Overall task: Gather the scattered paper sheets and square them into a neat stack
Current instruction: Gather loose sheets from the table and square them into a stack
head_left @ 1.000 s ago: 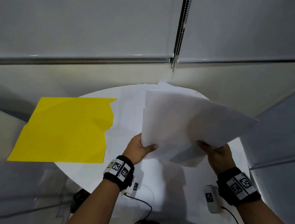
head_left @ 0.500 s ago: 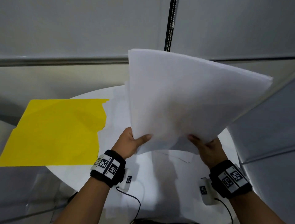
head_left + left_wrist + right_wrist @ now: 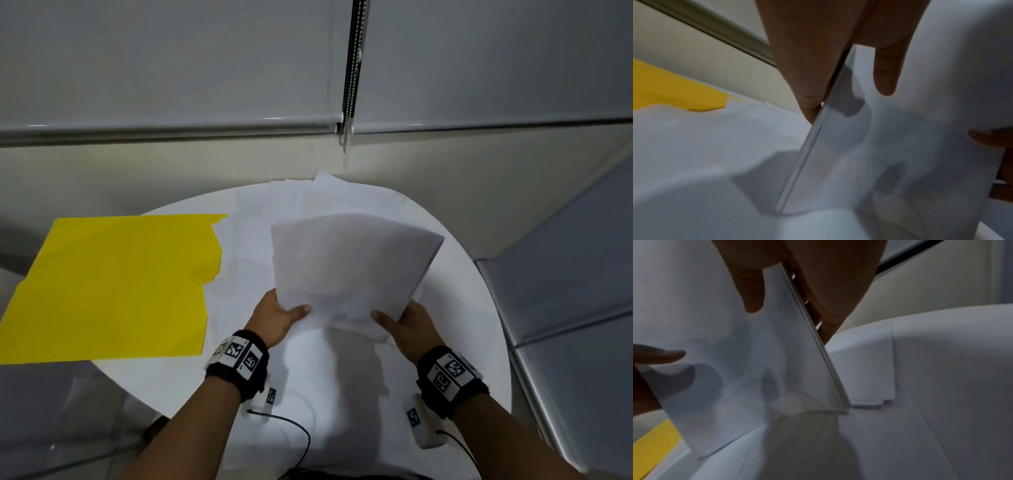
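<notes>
A sheaf of white paper sheets (image 3: 349,270) stands tilted over the round white table (image 3: 476,308), its lower edge down near the tabletop. My left hand (image 3: 277,317) pinches its left side, thumb in front and fingers behind. My right hand (image 3: 406,323) pinches the right side the same way. In the left wrist view the sheaf's edge (image 3: 809,146) runs down from my left hand (image 3: 838,68) to the table. The right wrist view shows the layered edge (image 3: 818,344) held by my right hand (image 3: 789,288). More white sheets (image 3: 308,195) lie scattered flat at the table's far side.
A large yellow sheet (image 3: 109,287) lies on the left and overhangs the table's left rim. A beaded blind cord (image 3: 351,68) hangs against the wall behind. Grey panels (image 3: 565,274) stand close on the right. A cable (image 3: 291,425) trails near the table's front edge.
The sheaf was raised high and fanned wide half a second ago; now both hands have brought it down toward the table and its sheets lie closer together.
</notes>
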Tool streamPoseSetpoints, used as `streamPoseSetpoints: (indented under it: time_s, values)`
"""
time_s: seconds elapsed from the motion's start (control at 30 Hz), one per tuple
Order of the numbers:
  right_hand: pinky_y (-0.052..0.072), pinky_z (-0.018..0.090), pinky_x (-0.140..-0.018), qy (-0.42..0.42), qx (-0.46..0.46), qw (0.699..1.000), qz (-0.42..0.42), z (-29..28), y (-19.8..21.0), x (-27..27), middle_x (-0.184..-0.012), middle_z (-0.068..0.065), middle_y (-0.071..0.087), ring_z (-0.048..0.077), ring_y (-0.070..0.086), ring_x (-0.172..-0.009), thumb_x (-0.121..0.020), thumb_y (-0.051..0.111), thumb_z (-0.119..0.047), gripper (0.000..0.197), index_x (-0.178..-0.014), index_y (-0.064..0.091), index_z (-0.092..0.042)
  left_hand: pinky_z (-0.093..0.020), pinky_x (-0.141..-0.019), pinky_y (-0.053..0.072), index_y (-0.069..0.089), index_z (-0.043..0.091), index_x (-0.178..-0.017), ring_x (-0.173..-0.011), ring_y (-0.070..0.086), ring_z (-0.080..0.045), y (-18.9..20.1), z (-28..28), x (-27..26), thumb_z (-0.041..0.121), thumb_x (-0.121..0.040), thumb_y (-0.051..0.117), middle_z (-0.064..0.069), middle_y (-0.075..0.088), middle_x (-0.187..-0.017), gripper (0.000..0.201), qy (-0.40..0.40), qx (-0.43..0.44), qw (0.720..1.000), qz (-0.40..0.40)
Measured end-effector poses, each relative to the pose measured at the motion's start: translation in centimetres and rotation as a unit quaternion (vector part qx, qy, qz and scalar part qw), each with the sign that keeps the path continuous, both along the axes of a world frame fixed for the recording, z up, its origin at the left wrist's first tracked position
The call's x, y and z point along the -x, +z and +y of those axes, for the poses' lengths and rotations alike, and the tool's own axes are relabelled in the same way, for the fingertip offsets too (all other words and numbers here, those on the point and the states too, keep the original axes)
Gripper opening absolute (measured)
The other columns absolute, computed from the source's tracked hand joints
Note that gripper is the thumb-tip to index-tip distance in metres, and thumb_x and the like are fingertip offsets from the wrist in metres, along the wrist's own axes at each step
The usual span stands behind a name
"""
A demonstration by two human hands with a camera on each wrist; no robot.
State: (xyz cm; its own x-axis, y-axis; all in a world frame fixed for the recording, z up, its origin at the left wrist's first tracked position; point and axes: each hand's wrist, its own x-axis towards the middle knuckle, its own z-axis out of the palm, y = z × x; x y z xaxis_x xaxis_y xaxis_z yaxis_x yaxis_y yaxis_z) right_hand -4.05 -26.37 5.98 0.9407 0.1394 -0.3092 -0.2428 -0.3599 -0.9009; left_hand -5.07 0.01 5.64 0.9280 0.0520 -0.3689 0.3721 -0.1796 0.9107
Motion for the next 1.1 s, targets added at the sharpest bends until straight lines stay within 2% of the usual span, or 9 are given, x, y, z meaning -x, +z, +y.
streamPoseSetpoints:
  time_s: [0.13,0.2,0.27,0.33,0.43,0.6,0.7,1.0,1.1]
  values:
    - [0.053,0.044,-0.09,-0.038,0.043,0.998,0.032,0.3,-1.7,-0.2,-0.101,-0.001,0.071,0.02,0.067,-0.094,-0.088,0.063,-0.042,0.019,-0.101,0.066,-0.028,-0.021,-0.091,0.041,0.063,0.02,-0.123,-0.103,0.06,-0.012,-2.1,-0.6,0.8,0.027,-0.09,0.068,0.003,0.067,-0.118,0.034,-0.004,-0.074,0.997,0.031]
    - [0.054,0.041,-0.083,-0.083,0.018,0.996,0.033,0.1,-1.9,-0.4,-0.092,-0.001,0.072,0.02,0.068,-0.087,-0.089,0.064,-0.034,0.011,-0.091,0.068,-0.024,-0.021,-0.088,0.041,0.064,0.025,-0.117,-0.104,0.059,-0.012,-3.1,0.0,1.3,0.026,-0.091,0.067,0.005,0.066,-0.115,0.027,-0.012,-0.134,0.99,0.03]
    - [0.052,0.038,-0.077,-0.129,-0.01,0.991,0.038,-0.8,-2.1,-0.3,-0.081,-0.003,0.071,0.02,0.067,-0.08,-0.089,0.066,-0.021,0.006,-0.083,0.068,-0.019,-0.026,-0.093,0.043,0.064,0.028,-0.11,-0.11,0.056,-0.014,-4.3,1.7,2.3,0.018,-0.088,0.067,0.006,0.061,-0.116,0.025,0.037,-0.188,0.981,0.004]
    - [0.054,0.042,-0.075,-0.17,-0.019,0.983,0.057,-2.4,-2.8,-0.1,-0.073,0.0,0.072,0.027,0.066,-0.076,-0.087,0.068,-0.012,0.008,-0.079,0.069,-0.012,-0.035,-0.102,0.042,0.062,0.026,-0.119,-0.119,0.051,-0.02,-5.4,3.8,3.6,0.018,-0.084,0.068,0.002,0.055,-0.127,0.037,0.12,-0.267,0.956,0.008]
    - [0.055,0.054,-0.081,-0.202,0.015,0.973,0.111,-5.2,-4.7,1.0,-0.082,0.014,0.071,0.035,0.067,-0.081,-0.085,0.069,-0.013,0.007,-0.082,0.068,-0.007,-0.047,-0.105,0.037,0.044,0.02,-0.14,-0.134,0.035,-0.031,-6.5,5.7,5.5,0.036,-0.083,0.069,-0.007,0.036,-0.148,0.065,0.171,-0.369,0.906,0.115]
    - [0.047,0.036,-0.079,-0.183,0.08,0.969,0.145,-8.5,-6.7,3.3,-0.088,0.018,0.066,0.022,0.062,-0.073,-0.088,0.066,-0.012,0.015,-0.099,0.064,-0.002,-0.049,-0.117,0.015,0.005,0.015,-0.156,-0.15,-0.008,-0.029,-8.1,4.3,7.7,0.075,-0.079,0.048,-0.01,-0.015,-0.162,0.107,0.073,-0.451,0.867,0.197]
    - [0.046,0.035,-0.085,-0.18,0.11,0.965,0.157,-9.6,-8.2,3.8,-0.098,0.021,0.067,0.026,0.061,-0.083,-0.087,0.067,-0.01,0.025,-0.109,0.065,0.002,-0.051,-0.118,0.0,-0.012,0.012,-0.154,-0.148,-0.022,-0.028,-9.1,2.1,8.2,0.086,-0.074,0.031,-0.009,-0.031,-0.158,0.117,-0.005,-0.48,0.857,0.19]
    - [0.048,0.04,-0.093,-0.152,0.127,0.964,0.175,-10.5,-10.1,3.1,-0.106,0.021,0.066,0.035,0.063,-0.1,-0.085,0.069,-0.01,0.034,-0.114,0.062,0.007,-0.053,-0.118,-0.005,-0.019,0.005,-0.151,-0.146,-0.026,-0.029,-9.2,-4.0,5.6,0.077,-0.083,0.028,-0.009,-0.035,-0.156,0.111,-0.076,-0.467,0.861,0.186]
    - [0.051,0.047,-0.091,-0.195,0.098,0.96,0.176,-11.3,-10.2,2.9,-0.097,0.02,0.067,0.035,0.064,-0.092,-0.083,0.07,-0.008,0.03,-0.109,0.064,0.006,-0.055,-0.118,-0.004,-0.017,0.008,-0.153,-0.146,-0.027,-0.03,-9.0,-5.4,4.1,0.072,-0.087,0.029,-0.007,-0.036,-0.156,0.103,-0.098,-0.464,0.862,0.178]
